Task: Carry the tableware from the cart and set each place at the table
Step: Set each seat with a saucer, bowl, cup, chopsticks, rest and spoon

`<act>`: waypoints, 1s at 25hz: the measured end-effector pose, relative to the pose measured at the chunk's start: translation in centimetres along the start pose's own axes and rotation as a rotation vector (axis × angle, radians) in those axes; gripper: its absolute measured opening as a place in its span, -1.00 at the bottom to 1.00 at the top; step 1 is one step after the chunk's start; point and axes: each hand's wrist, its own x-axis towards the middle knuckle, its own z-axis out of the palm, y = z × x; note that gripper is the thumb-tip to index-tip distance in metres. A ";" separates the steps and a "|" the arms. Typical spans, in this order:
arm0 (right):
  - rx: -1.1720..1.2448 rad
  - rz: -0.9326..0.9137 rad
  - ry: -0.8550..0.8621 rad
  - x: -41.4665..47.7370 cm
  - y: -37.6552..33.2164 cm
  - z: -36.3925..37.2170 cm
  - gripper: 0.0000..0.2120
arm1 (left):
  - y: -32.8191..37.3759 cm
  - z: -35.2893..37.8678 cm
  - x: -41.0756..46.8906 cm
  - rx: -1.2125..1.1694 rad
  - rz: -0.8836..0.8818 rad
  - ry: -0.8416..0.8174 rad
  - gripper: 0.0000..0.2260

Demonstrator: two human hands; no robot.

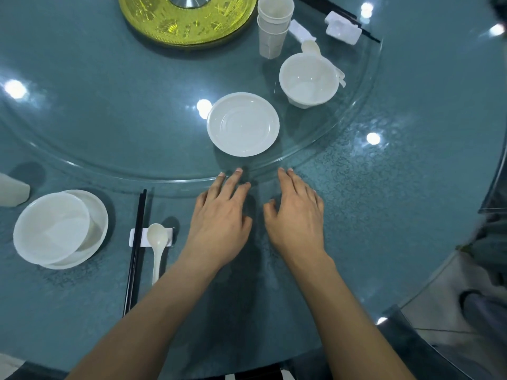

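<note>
— White tableware is seen on a teal table (82,311) under glass. Where are the hands placed?

— Both are laid palm-down at the edge of the glass turntable (115,168). The left hand (219,215) and right hand (295,212) are set side by side, just apart. The fingers (231,182) are spread loosely and stretched forward, and nothing is gripped by either. Whether the fingertips are touching the turntable's rim cannot be told.

— What is found on the turntable?

— A plate (243,124) is set just beyond the fingertips, near the rim. A bowl (308,80) is placed to its right and farther back, with a spoon (311,48) resting against its far side. Two stacked cups (273,26) are stood upright behind that, beside a gold disc (189,23) at the centre. Two white rests (343,27) and dark chopsticks (365,31) are seen at the far right.

— And the place on the left?

— It is laid on the table itself, well apart from the hands. A second bowl (50,227) is seated on a second plate (100,215). Black chopsticks (135,248) and a second spoon (156,242) are propped on a rest (170,237) near the left hand. Another white item is cut off at the left edge and cannot be identified.
</note>
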 end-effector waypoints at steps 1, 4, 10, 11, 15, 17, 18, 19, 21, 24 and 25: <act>0.000 0.003 0.002 -0.2 0.2 -0.2 -0.38 | 0.1 0.0 0.1 -0.002 0.001 -0.011 -0.45; 0.009 0.010 0.010 -0.8 0.7 -1.0 -0.38 | 0.4 -0.1 0.3 0.012 0.008 -0.049 -0.47; 0.037 0.038 0.004 -2.9 1.6 -3.1 -0.39 | 0.7 -0.8 -0.1 -0.026 0.011 -0.096 -0.46; 0.041 0.044 0.001 -3.5 1.7 -3.5 -0.40 | 1.0 -1.2 -0.6 -0.048 0.012 -0.090 -0.46; 0.073 0.065 0.036 -6.0 2.0 -5.6 -0.43 | 2.7 -3.4 -4.4 -0.084 0.071 -0.024 -0.50; 0.094 0.067 0.052 -7.5 1.8 -7.0 -0.46 | 3.7 -4.8 -6.5 -0.108 0.085 -0.006 -0.52; 0.116 0.070 0.058 -8.4 1.7 -7.7 -0.48 | 4.2 -5.5 -7.5 -0.117 0.096 -0.006 -0.53; 0.143 0.075 0.061 -9.5 1.6 -8.4 -0.49 | 4.8 -6.2 -8.5 -0.123 0.114 -0.009 -0.54; 0.181 0.081 0.066 -11.7 1.3 -9.7 -0.51 | 5.6 -7.4 -10.4 -0.132 0.151 -0.021 -0.56; 0.225 0.097 0.071 -15.5 0.8 -10.9 -0.50 | 6.6 -8.9 -13.3 -0.128 0.219 -0.048 -0.57; 0.237 0.105 0.070 -16.7 0.7 -11.1 -0.50 | 6.8 -9.4 -14.2 -0.128 0.237 -0.050 -0.57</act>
